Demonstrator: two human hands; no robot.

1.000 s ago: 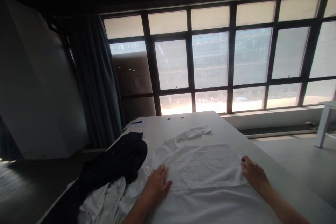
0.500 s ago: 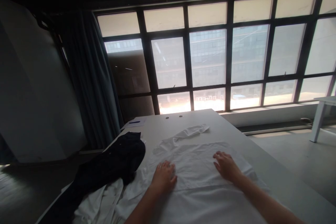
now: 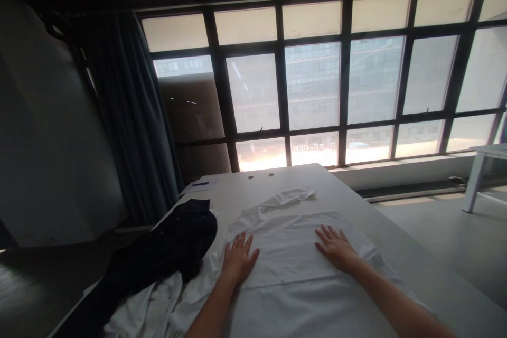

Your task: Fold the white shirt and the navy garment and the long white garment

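A white garment (image 3: 293, 245) lies spread flat on a long white table (image 3: 400, 253). My left hand (image 3: 237, 259) rests palm down on its left side, fingers stretched out and apart. My right hand (image 3: 336, 245) lies flat on its right half, fingers spread, holding nothing. One sleeve (image 3: 287, 198) of the garment trails toward the far end of the table.
A dark garment (image 3: 170, 248) is heaped on the table's left edge, over more crumpled white cloth (image 3: 150, 309). A paper with a blue pen (image 3: 201, 185) lies at the far left corner. Big windows (image 3: 317, 84) and a curtain (image 3: 130, 116) stand behind; another white table (image 3: 485, 169) is at right.
My right hand slid from the garment's right edge inward onto the cloth and spread flat. My left hand shifted slightly and opened its fingers wider.
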